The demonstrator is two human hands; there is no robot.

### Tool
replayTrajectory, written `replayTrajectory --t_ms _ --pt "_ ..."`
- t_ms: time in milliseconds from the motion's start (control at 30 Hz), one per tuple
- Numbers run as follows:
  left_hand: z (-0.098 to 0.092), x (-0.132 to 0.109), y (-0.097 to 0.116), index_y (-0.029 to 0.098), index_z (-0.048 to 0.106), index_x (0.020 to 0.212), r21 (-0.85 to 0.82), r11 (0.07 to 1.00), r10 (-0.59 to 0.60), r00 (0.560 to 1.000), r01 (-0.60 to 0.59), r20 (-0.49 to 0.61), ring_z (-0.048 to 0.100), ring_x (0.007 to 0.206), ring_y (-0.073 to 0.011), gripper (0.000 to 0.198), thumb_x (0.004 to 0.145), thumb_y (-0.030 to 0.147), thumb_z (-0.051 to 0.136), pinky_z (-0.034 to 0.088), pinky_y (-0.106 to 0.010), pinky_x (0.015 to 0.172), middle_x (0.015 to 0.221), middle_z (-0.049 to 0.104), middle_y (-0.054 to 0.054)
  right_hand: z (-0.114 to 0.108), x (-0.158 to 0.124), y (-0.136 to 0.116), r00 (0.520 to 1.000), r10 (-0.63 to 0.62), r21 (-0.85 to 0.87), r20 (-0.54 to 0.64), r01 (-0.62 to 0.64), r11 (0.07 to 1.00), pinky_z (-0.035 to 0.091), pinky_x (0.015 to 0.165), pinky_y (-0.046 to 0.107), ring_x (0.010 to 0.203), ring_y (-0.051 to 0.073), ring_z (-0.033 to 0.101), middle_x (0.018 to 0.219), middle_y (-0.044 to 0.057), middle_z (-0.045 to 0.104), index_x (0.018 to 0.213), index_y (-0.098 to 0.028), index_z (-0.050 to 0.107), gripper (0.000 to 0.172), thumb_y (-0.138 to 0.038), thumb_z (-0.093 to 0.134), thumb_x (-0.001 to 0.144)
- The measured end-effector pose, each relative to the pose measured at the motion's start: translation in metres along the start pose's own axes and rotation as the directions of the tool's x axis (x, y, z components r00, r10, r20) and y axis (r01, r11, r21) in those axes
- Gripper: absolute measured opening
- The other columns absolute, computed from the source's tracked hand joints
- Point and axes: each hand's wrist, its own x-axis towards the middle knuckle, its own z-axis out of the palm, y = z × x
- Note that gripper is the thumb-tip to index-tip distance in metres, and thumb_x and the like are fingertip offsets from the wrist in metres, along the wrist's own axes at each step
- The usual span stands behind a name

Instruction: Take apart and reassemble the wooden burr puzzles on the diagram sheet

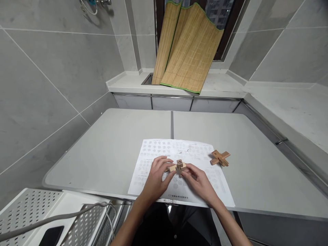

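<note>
Small light wooden blocks [180, 164], joined in a cluster, are held between both hands above a printed sheet [159, 186]. My left hand [159, 176] grips the left part of the cluster between thumb and fingers. The fingers of my right hand [196, 178] are closed on its right side. A dark mark shows on the top face of the upright block. To the right, a cross-shaped set of brown wooden pieces [219, 158] lies across the sheet's right edge and the table.
The grey folding table [102, 150] has a centre seam. Behind it, a bamboo mat [192, 51] leans against the window. At the lower left are a white perforated rack [33, 208], a grey cable [64, 216] and a dark phone [52, 235].
</note>
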Motion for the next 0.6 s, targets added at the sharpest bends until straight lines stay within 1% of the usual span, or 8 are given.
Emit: replayTrajectory --t_ms 100,200,300,400,500,533,567,600 --pt "-0.003 0.0 0.002 0.025 0.069 0.113 -0.048 0.999 -0.017 1.0 0.017 0.014 0.053 0.131 -0.0289 0.017 0.106 0.03 0.054 0.047 -0.05 0.112 0.118 0.073 -0.007 0.001 -0.002 -0.009 0.996 -0.003 0.012 0.09 0.002 1.0 0.052 0.087 0.036 0.091 0.025 0.071 0.094 0.006 0.077 0.117 -0.022 0.073 0.035 -0.052 0.062 0.101" --pt "-0.005 -0.004 -0.001 0.025 0.07 0.112 -0.065 0.997 -0.038 0.999 0.037 -0.002 0.055 0.128 -0.0286 0.018 0.106 0.031 0.054 0.047 -0.05 0.112 0.116 0.073 -0.007 0.001 -0.004 -0.015 0.984 0.019 0.049 0.176 -0.028 0.998 0.051 0.089 0.037 0.088 0.024 0.071 0.087 0.004 0.076 0.117 -0.022 0.074 0.034 -0.05 0.062 0.102" --pt "-0.006 -0.01 -0.004 0.024 0.07 0.112 -0.115 0.992 -0.056 0.998 0.055 -0.007 0.059 0.124 -0.0274 0.018 0.106 0.03 0.054 0.047 -0.048 0.111 0.117 0.072 -0.008 0.0 -0.005 -0.018 0.964 0.055 0.1 0.261 -0.084 0.991 0.052 0.089 0.037 0.086 0.023 0.07 0.084 0.003 0.074 0.119 -0.022 0.074 0.034 -0.049 0.063 0.101" --pt "-0.008 -0.017 -0.001 0.023 0.069 0.111 -0.226 0.969 -0.095 0.995 0.101 0.038 0.063 0.118 -0.0258 0.019 0.106 0.032 0.054 0.051 -0.044 0.107 0.116 0.072 -0.008 0.001 -0.008 -0.024 0.923 0.086 0.163 0.375 -0.157 0.974 0.054 0.084 0.036 0.083 0.023 0.069 0.084 0.002 0.074 0.113 -0.023 0.077 0.031 -0.049 0.068 0.097" --pt "-0.008 -0.022 0.004 0.023 0.07 0.11 -0.278 0.953 -0.11 0.992 0.124 0.066 0.065 0.115 -0.0255 0.02 0.106 0.034 0.054 0.053 -0.042 0.105 0.114 0.072 -0.009 0.007 -0.015 -0.036 0.854 0.069 0.172 0.516 -0.182 0.968 0.055 0.079 0.035 0.079 0.022 0.068 0.085 0.001 0.074 0.1 -0.025 0.079 0.025 -0.047 0.072 0.093" --pt "-0.008 -0.024 0.004 0.023 0.07 0.11 -0.262 0.958 -0.109 0.993 0.118 0.049 0.065 0.115 -0.0258 0.019 0.105 0.034 0.056 0.053 -0.043 0.104 0.114 0.072 -0.009 0.009 -0.017 -0.039 0.836 0.056 0.167 0.545 -0.175 0.97 0.054 0.079 0.036 0.078 0.022 0.068 0.084 0.001 0.074 0.098 -0.026 0.08 0.023 -0.047 0.072 0.092" --pt "-0.008 -0.025 0.003 0.023 0.07 0.11 -0.228 0.968 -0.108 0.994 0.109 0.014 0.064 0.116 -0.0261 0.018 0.104 0.034 0.057 0.053 -0.043 0.104 0.114 0.072 -0.009 0.011 -0.018 -0.042 0.832 0.05 0.167 0.553 -0.169 0.971 0.054 0.079 0.036 0.077 0.022 0.068 0.083 0.0 0.074 0.099 -0.026 0.079 0.022 -0.046 0.072 0.092" --pt "-0.008 -0.025 0.001 0.024 0.069 0.11 -0.177 0.979 -0.107 0.994 0.098 -0.039 0.064 0.115 -0.0264 0.016 0.104 0.033 0.058 0.052 -0.044 0.103 0.113 0.072 -0.008 0.013 -0.019 -0.043 0.844 0.052 0.167 0.534 -0.166 0.972 0.054 0.079 0.036 0.076 0.022 0.068 0.081 0.0 0.073 0.101 -0.026 0.079 0.022 -0.045 0.071 0.093"
